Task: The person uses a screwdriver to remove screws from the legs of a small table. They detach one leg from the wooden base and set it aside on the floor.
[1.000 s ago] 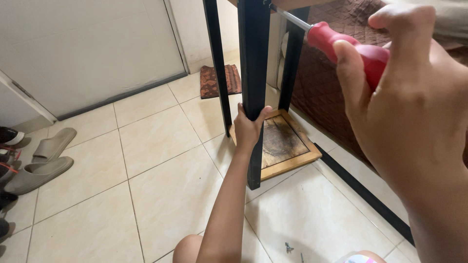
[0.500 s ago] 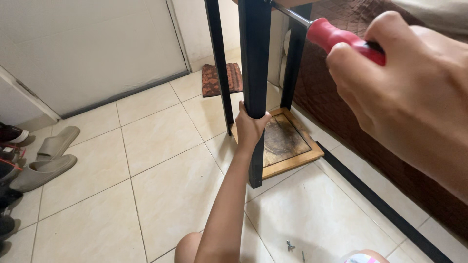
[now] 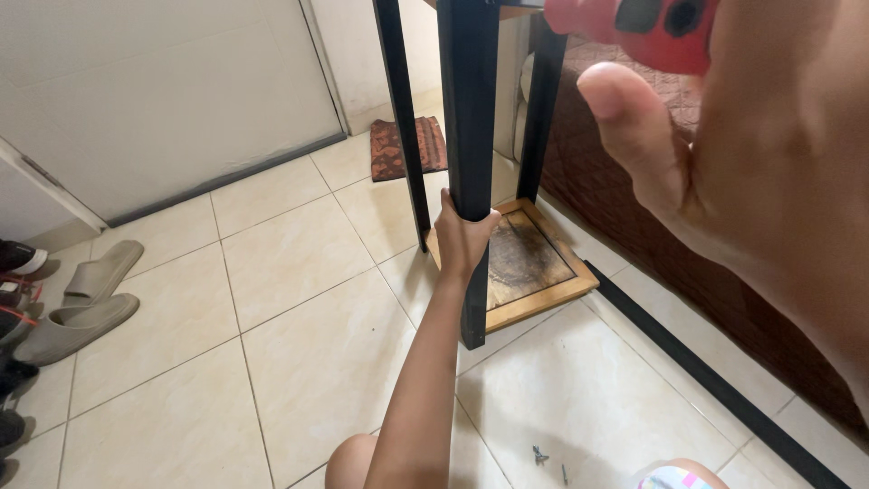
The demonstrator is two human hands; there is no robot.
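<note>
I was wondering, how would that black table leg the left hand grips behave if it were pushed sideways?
The black table leg looks stiff: long, straight, square-edged. It probably would not swing freely, since the left hand is wrapped around it. Its foot rests on the glossy cream floor tiles, so it might slide rather than catch.

Matt black leg [image 3: 469, 109], glossy red plastic handle [image 3: 634, 27], worn wooden panel [image 3: 525, 263].

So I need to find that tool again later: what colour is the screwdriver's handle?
Red, with black patches on the screwdriver handle, held in the right hand; head view.
</note>
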